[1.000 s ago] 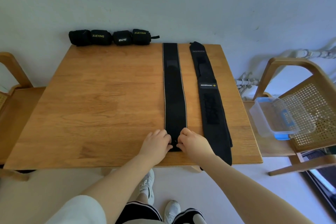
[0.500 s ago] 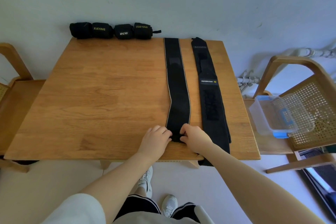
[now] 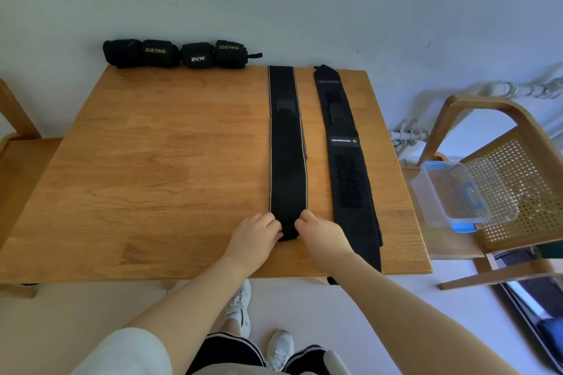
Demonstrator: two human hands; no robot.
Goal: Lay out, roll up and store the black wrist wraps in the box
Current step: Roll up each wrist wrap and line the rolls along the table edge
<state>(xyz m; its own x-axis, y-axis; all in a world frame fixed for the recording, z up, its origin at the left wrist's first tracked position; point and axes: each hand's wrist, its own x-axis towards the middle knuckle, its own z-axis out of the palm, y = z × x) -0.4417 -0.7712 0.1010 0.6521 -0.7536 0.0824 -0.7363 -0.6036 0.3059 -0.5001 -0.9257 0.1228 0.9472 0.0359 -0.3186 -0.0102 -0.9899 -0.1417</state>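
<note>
Fingers first: on both hands I see them curled down onto the near end of the gold-edged wrist wrap (image 3: 288,161), pinching the small rolled-up end between them; fingertips themselves are tucked under and mostly hidden.

Left to right across the head view:

- A wooden chair (image 3: 18,143) sits at the far left, only partly in frame.
- Wooden table (image 3: 152,176) fills the centre.
- At the table's far edge, against the wall, I count four rolled wrist wraps (image 3: 173,53) in a row, touching one another. Two read "XUEYING"; one has a white label I cannot read with confidence; the leftmost shows no lettering.
- Left hand (image 3: 254,236) grips the left side of the wrap's near end, knuckles up.
- The gold-edged wrap lies flat and straight, running from the far table edge toward me, with its near end bunched between my hands.
- Right hand (image 3: 323,236) grips the right side of the same end.
- Just beside it to the right, apart from it, lies the second wrist wrap (image 3: 347,167), flat, labelled "MANUEKLEAR", its near end hanging over the table's front edge.
- Clear plastic box (image 3: 454,192) with blue latches rests on the seat of the cane-backed chair (image 3: 524,179) at the right, well apart from the wraps.
</note>
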